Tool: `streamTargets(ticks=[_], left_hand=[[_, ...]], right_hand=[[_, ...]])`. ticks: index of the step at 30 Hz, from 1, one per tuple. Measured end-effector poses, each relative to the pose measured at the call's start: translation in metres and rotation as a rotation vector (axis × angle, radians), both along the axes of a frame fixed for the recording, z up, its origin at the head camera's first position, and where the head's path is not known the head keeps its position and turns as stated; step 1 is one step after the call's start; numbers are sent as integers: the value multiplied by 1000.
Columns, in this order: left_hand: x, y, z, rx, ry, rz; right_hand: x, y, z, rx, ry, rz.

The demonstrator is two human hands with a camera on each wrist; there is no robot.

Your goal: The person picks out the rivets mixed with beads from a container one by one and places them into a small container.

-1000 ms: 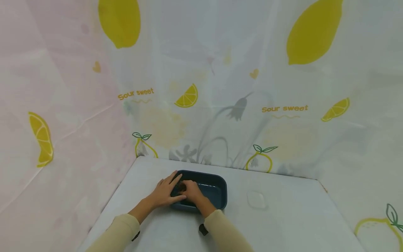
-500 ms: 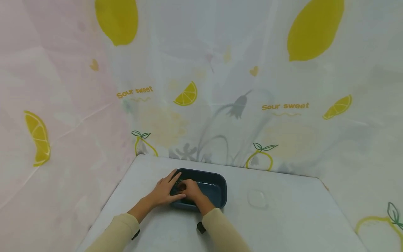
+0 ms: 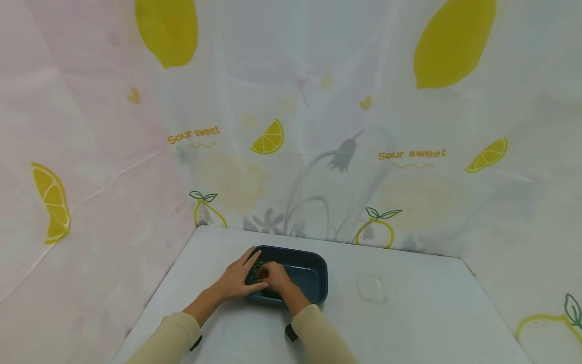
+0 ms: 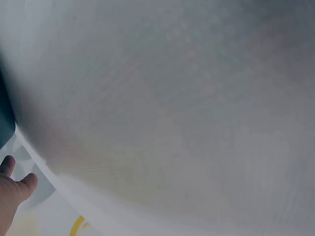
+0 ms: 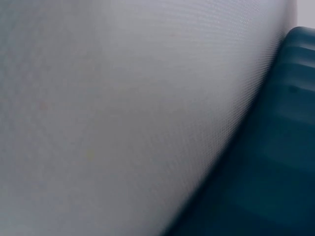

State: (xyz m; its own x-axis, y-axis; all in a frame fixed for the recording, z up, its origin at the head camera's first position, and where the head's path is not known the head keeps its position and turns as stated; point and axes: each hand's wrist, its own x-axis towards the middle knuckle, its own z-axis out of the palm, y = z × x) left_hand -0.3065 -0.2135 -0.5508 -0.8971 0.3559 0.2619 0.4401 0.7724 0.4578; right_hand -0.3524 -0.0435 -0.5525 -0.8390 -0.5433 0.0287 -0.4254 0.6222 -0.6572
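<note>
A dark blue rectangular dish (image 3: pixel 305 282) stands on the white table, slightly turned, in the head view. My left hand (image 3: pixel 236 279) lies over its left end, fingers straight and spread at the far rim, thumb across the near side. Reaching into that same end, my right hand (image 3: pixel 275 277) has its fingers bent downward. Small green bits (image 3: pixel 257 264) show between the two hands. I cannot tell what the right fingertips hold, as the hand covers them. In the right wrist view the dish's ridged outer wall (image 5: pixel 275 162) fills the right side.
To the right of the dish, a faint see-through rounded square (image 3: pixel 372 288) lies on the white tabletop (image 3: pixel 418 313). Lemon-printed sheets (image 3: pixel 309 126) rise along the table's back and sides. Below the right sleeve's cuff, a small black piece (image 3: pixel 291 332) shows.
My right hand's fingers have shifted slightly inside the dish, and a little more green shows beside them. The left hand keeps its place, and the dish has not moved.
</note>
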Motion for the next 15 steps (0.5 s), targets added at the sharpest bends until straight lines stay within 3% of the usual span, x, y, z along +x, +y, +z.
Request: streamTargets(ticks=[15], left_hand=[[0, 1, 0, 8, -43, 10]], right_hand=[[1, 2, 1, -40, -8, 4]])
